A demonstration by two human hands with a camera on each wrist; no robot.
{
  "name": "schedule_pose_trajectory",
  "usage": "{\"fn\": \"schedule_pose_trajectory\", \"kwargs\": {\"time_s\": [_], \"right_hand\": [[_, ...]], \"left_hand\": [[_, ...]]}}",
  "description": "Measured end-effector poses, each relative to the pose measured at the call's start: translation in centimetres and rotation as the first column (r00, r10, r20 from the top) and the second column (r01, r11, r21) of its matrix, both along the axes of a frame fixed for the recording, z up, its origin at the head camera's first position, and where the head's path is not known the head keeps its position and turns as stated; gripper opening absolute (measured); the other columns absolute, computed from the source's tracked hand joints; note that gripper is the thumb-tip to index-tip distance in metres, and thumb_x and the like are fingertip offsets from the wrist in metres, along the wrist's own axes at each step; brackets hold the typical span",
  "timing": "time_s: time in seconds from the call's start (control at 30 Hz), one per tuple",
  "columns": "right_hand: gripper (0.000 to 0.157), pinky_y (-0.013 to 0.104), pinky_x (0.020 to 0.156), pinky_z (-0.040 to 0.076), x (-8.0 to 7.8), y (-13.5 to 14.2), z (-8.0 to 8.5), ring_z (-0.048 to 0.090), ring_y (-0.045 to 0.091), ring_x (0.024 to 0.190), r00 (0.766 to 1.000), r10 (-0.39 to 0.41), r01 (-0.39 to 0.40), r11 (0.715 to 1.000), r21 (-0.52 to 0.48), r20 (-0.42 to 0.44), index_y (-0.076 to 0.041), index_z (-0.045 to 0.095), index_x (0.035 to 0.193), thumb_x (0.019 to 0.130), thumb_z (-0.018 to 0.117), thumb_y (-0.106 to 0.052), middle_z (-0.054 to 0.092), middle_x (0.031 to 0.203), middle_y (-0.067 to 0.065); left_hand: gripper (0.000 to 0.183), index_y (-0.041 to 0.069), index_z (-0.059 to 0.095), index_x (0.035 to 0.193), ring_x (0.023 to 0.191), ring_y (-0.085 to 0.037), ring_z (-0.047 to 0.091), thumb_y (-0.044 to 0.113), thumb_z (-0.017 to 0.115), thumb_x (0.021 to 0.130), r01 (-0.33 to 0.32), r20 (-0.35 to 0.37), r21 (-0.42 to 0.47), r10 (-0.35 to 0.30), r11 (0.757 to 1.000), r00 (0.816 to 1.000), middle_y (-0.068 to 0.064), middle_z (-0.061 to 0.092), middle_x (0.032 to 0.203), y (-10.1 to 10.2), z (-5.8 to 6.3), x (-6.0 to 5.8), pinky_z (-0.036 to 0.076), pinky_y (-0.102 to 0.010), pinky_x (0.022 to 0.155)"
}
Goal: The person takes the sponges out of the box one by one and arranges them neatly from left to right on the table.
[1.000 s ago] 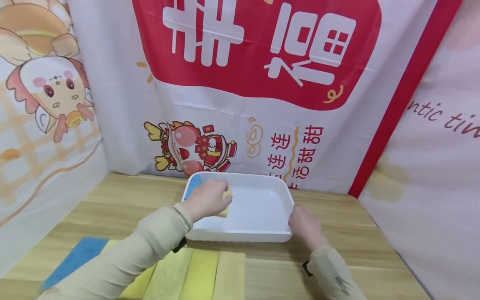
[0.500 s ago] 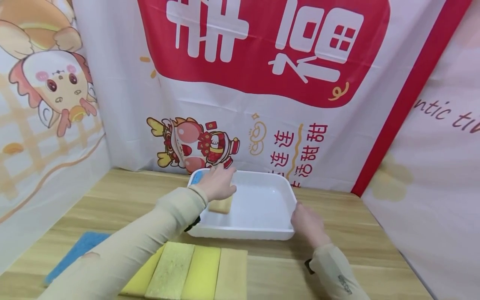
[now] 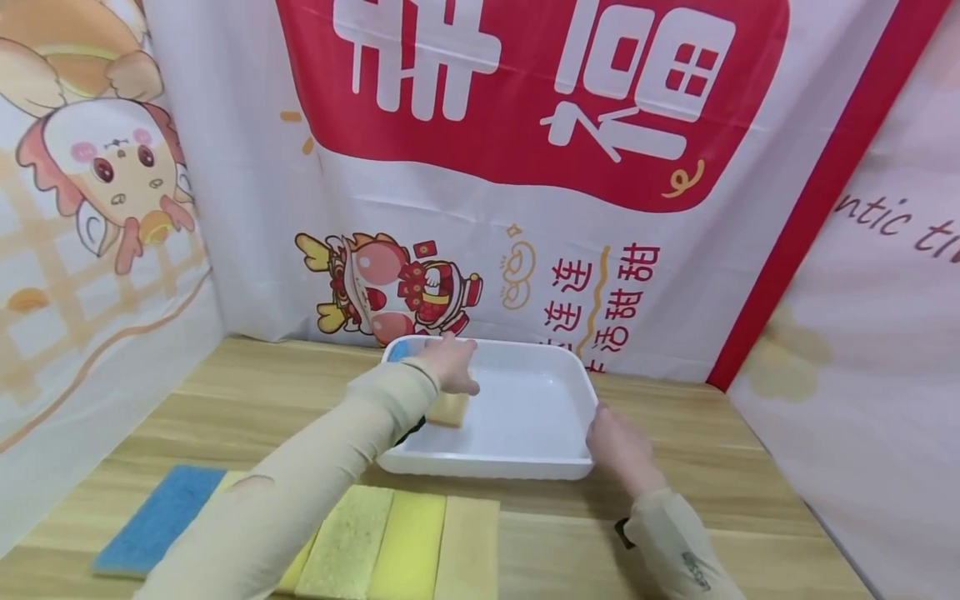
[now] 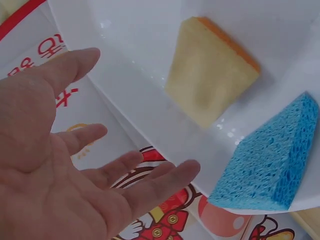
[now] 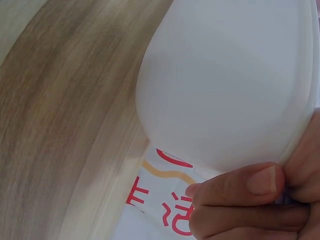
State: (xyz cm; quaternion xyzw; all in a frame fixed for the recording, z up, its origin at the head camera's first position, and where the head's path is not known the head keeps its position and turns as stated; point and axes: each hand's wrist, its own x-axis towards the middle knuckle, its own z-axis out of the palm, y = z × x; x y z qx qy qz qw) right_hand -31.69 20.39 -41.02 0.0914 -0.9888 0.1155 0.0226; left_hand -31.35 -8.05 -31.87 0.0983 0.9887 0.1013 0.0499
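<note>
A white tray [image 3: 525,412] sits on the table towards the back. My left hand [image 3: 450,365] hovers over its left half with fingers spread, holding nothing. Below and beside that hand lies a pale yellow sponge [image 4: 207,75] with an orange layer along one edge. A porous blue sponge [image 4: 265,155] leans in the tray's back left corner, past my fingertips in the left wrist view. My right hand [image 3: 621,446] grips the tray's right rim, thumb and curled fingers at the edge in the right wrist view.
Nearer me, a row of flat sponges lies on the wooden table [image 3: 637,558]: a blue pad [image 3: 161,521], a speckled yellow one [image 3: 348,537], a bright yellow one [image 3: 408,546] and a beige one [image 3: 468,550]. My left forearm passes over the row. A printed cloth [image 3: 247,208] hangs close behind the tray.
My left hand has come off the pale yellow sponge, leaving it lying in the tray, and has drifted back and slightly right with opened fingers. My right hand stays at the rim.
</note>
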Motion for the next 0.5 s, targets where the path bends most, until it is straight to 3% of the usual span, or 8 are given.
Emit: {"fn": "schedule_pose_trajectory", "kwargs": {"time_s": [0.23, 0.5], "right_hand": [[0.028, 0.047, 0.055, 0.052, -0.1, 0.4, 0.0, 0.058, 0.028, 0.066, 0.999, 0.007, -0.008, 1.000, -0.008, -0.038, 0.011, 0.058, 0.111, 0.093, 0.047, -0.007, 0.061, 0.081, 0.019], [0.031, 0.047, 0.056, 0.052, 0.1, 0.6, -0.1, 0.059, 0.028, 0.067, 0.999, -0.004, 0.004, 1.000, -0.004, -0.034, 0.013, 0.056, 0.116, 0.094, 0.047, -0.007, 0.062, 0.083, 0.020]], "left_hand": [[0.077, 0.007, 0.045, 0.145, 0.126, -0.039, 0.042, 0.029, 0.081, 0.081, 0.021, 0.059, -0.003, -0.021, 1.000, 0.998, -0.020, 0.044, 0.141, 0.3, -1.2, -0.7, 0.034, -0.053, 0.105], [0.079, 0.011, 0.046, 0.146, 0.127, -0.035, 0.044, 0.020, 0.085, 0.077, 0.009, 0.122, -0.015, -0.007, 1.000, 0.992, -0.014, 0.045, 0.142, 0.7, -1.8, -0.9, 0.038, -0.051, 0.103]]}}
